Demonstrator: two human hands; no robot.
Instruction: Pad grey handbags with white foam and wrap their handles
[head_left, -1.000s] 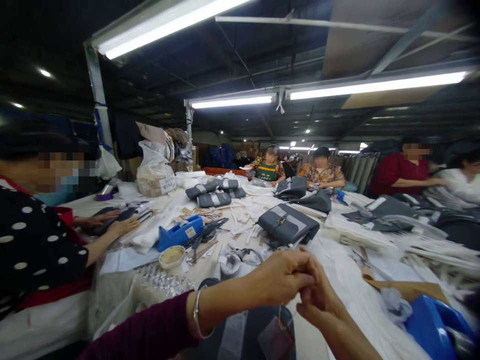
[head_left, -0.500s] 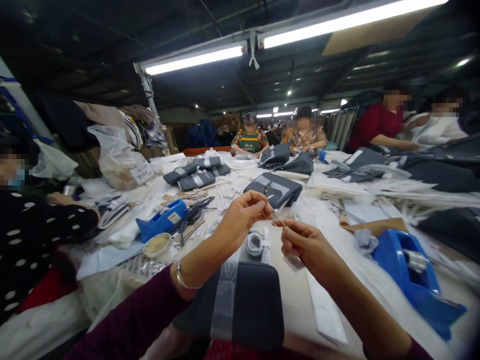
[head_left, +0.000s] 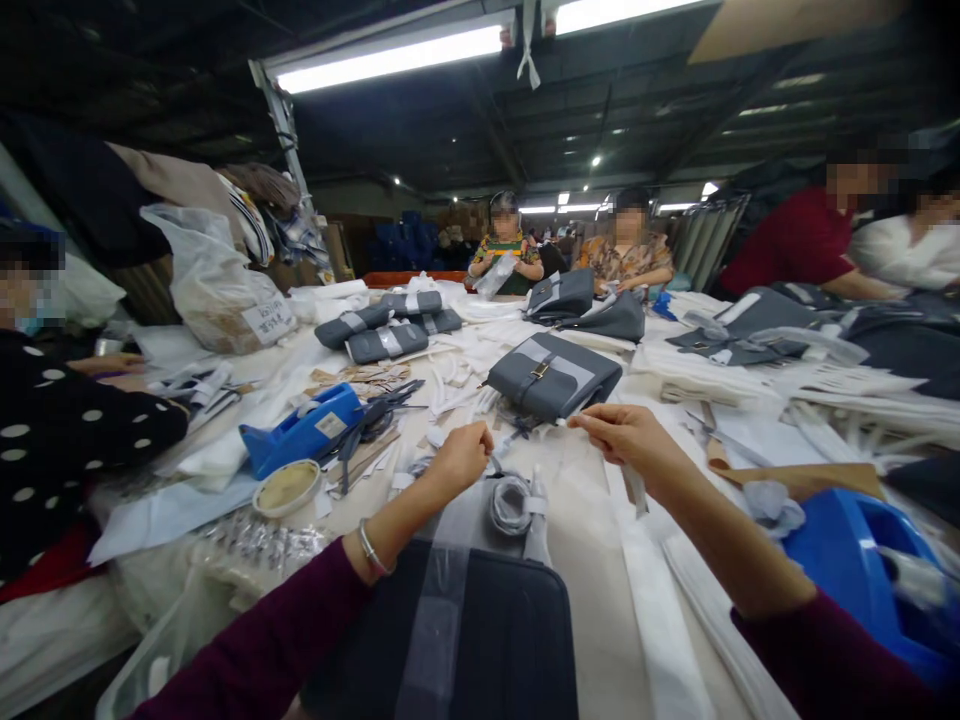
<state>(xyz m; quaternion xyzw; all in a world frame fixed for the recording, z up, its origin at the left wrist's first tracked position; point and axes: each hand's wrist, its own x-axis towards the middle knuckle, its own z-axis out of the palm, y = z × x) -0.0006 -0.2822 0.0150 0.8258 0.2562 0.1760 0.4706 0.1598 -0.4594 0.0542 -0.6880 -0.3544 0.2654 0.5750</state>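
Note:
My left hand (head_left: pixel 463 460) is closed above the table, and whatever its fingers hold is too small to make out. To its right, my right hand (head_left: pixel 619 435) pinches something small and pale at its fingertips; a greyish strip hangs below the palm. Just beyond lies a dark grey bag (head_left: pixel 544 385) with a gold buckle. Nearest me is a large dark bag panel (head_left: pixel 510 625), with a clear wrapping band (head_left: pixel 439 610) across it. A rolled grey strap (head_left: pixel 511 503) rests behind that panel.
Blue tape dispensers stand at the left (head_left: pixel 304 430) and right (head_left: pixel 862 590). A round tub (head_left: pixel 286 487) sits by the left one. Wrapped grey pieces (head_left: pixel 386 342) lie farther back. Several people work around the table, one in a polka-dot sleeve (head_left: pixel 97 420) at left.
My hands, close together before with a thin thread between them, are now apart: the left lower and to the left, the right farther right. The view has shifted, and the buckled bag looks nearer.

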